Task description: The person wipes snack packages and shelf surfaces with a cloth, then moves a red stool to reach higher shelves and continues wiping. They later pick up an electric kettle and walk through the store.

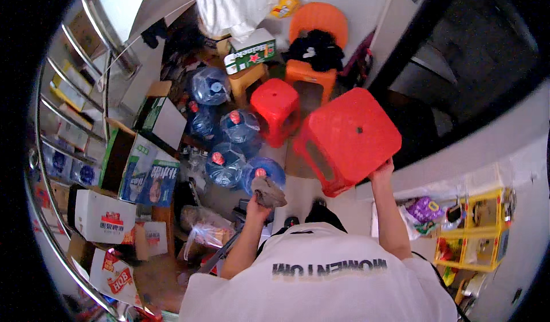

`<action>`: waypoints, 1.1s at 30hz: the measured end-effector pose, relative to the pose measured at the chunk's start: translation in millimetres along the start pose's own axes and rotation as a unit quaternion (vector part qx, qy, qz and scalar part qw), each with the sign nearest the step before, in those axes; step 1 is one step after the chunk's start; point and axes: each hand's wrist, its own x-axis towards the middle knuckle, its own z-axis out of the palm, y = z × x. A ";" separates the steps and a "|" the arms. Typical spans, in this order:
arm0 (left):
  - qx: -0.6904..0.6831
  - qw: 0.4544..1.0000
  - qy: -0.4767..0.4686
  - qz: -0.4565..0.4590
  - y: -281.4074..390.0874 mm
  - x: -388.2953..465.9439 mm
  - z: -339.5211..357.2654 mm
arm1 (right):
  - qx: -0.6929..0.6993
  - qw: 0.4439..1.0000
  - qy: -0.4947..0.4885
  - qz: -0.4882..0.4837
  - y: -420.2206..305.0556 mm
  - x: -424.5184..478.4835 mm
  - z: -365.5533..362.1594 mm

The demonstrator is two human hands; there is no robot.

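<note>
My right hand grips the near edge of a red plastic stool, which is tilted with its square seat towards me. In my left hand is a crumpled brown cloth, held near a large blue water bottle with a red cap. A smaller-looking red plastic stool stands beyond, left of the held one. The cloth and the held stool are apart. The fingers of my right hand are mostly hidden under the seat.
More water bottles crowd the floor at left. Cardboard boxes are piled beside a curved metal railing. An orange stool and a Heineken carton are at the back. A yellow rack stands at right, past a dark doorway.
</note>
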 end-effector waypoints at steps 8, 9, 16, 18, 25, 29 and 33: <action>-0.226 0.948 0.087 0.208 25.7 5.8 -46.8 | -0.049 0.997 0.021 0.049 111.8 243.2 99.7; -0.232 0.939 0.076 0.241 23.0 1.7 -47.0 | -0.051 0.996 0.020 0.065 129.6 270.6 106.3; -0.381 0.833 0.218 0.336 -65.9 -2.4 -62.3 | -0.074 0.984 0.032 0.159 248.7 426.1 127.0; -0.405 0.816 0.272 0.311 -93.0 -11.3 -24.4 | -0.074 0.979 0.035 0.186 276.1 455.1 119.8; -0.351 0.823 0.288 0.342 -132.0 10.0 44.4 | -0.037 0.964 -0.007 0.262 331.2 512.1 91.3; -0.372 0.804 0.319 0.336 -134.5 22.1 86.2 | -0.030 0.957 -0.010 0.288 358.7 532.4 59.8; -0.429 0.821 0.177 0.331 -159.4 19.1 64.4 | -0.212 0.915 0.211 0.270 370.8 549.5 -9.9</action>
